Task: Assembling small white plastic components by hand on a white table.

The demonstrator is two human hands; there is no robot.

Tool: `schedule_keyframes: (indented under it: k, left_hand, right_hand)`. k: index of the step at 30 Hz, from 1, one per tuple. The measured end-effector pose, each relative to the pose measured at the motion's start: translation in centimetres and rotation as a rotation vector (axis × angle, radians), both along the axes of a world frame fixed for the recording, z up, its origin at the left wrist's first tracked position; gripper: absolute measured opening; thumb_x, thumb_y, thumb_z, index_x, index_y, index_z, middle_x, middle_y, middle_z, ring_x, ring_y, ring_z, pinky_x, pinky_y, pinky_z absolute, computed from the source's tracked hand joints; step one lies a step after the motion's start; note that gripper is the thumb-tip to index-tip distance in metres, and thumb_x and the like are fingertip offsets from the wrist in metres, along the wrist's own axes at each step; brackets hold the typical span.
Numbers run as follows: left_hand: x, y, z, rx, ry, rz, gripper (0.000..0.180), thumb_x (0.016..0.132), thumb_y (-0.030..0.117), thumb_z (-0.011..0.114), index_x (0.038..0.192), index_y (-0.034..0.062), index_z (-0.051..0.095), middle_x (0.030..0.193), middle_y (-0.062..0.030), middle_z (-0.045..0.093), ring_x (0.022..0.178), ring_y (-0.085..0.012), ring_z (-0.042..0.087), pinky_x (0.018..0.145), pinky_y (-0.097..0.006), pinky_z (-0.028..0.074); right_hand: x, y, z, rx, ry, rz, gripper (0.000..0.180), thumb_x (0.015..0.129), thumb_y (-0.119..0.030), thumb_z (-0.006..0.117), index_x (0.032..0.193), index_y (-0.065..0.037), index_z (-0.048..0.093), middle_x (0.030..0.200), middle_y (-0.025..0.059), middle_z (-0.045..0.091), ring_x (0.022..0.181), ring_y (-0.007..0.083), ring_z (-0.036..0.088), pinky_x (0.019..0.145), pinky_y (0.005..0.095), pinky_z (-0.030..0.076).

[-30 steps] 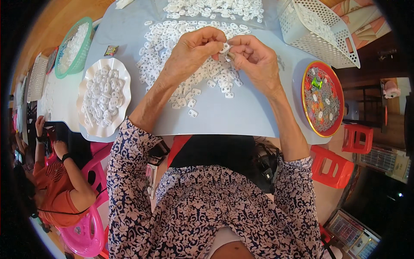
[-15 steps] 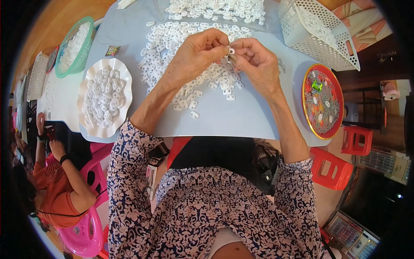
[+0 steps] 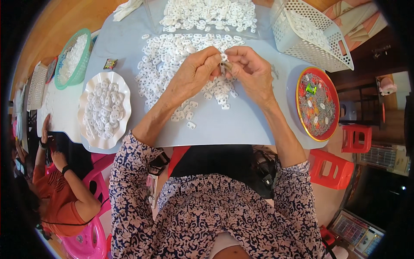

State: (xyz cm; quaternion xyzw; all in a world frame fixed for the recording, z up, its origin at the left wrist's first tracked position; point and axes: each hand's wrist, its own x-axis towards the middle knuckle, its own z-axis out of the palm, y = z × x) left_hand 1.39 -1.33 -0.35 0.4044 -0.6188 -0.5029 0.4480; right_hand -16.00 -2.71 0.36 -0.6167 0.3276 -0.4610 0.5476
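Observation:
My left hand (image 3: 195, 74) and my right hand (image 3: 252, 74) meet fingertip to fingertip above a heap of small white plastic pieces (image 3: 166, 60), each with two holes. Between the fingertips is one such white plastic piece (image 3: 224, 57), gripped from both sides. Just beneath it shows something small and greyish (image 3: 225, 65), partly covered by my right fingers; its kind is too small to tell. Both hands are closed in a pinch, with the remaining fingers curled. A few loose pieces (image 3: 191, 125) lie on the table below my left wrist.
On the blue-grey table (image 3: 215, 134), a white scalloped dish (image 3: 82, 101) of white pieces stands left. A red gold-rimmed tray (image 3: 300, 122) holds grey metal bits at right. A white perforated basket (image 3: 317, 60) stands far right. A person in orange (image 3: 71, 198) sits at left.
The table and everything on it sit slightly lower in the picture. My hands stay together in a pinch around the white plastic piece, with slightly shifted fingers.

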Motion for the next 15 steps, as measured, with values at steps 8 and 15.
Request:
schedule_keyframes:
  k: [8, 15]
  left_hand:
    - [0.1, 0.4, 0.9, -0.01, -0.116, 0.066, 0.025, 0.099, 0.019, 0.041, 0.093, -0.0012, 0.055, 0.069, -0.0025, 0.052, 0.065, -0.01, 0.047, 0.062, -0.024, 0.041]
    - [0.5, -0.1, 0.4, -0.034, -0.179, 0.006, 0.025, 0.098, 0.02, 0.04, 0.094, -0.0002, 0.055, 0.071, -0.0017, 0.053, 0.067, -0.0098, 0.047, 0.063, -0.025, 0.042]
  right_hand:
    - [0.1, -0.1, -0.3, -0.029, 0.042, -0.054, 0.025, 0.083, 0.003, 0.057, 0.108, 0.002, 0.057, 0.087, 0.006, 0.064, 0.07, 0.0085, 0.061, 0.065, 0.0214, 0.05]
    - [0.4, 0.1, 0.0, -0.016, 0.037, -0.088, 0.023, 0.084, 0.002, 0.057, 0.107, 0.003, 0.057, 0.085, 0.0062, 0.064, 0.07, 0.009, 0.062, 0.065, 0.0212, 0.051]
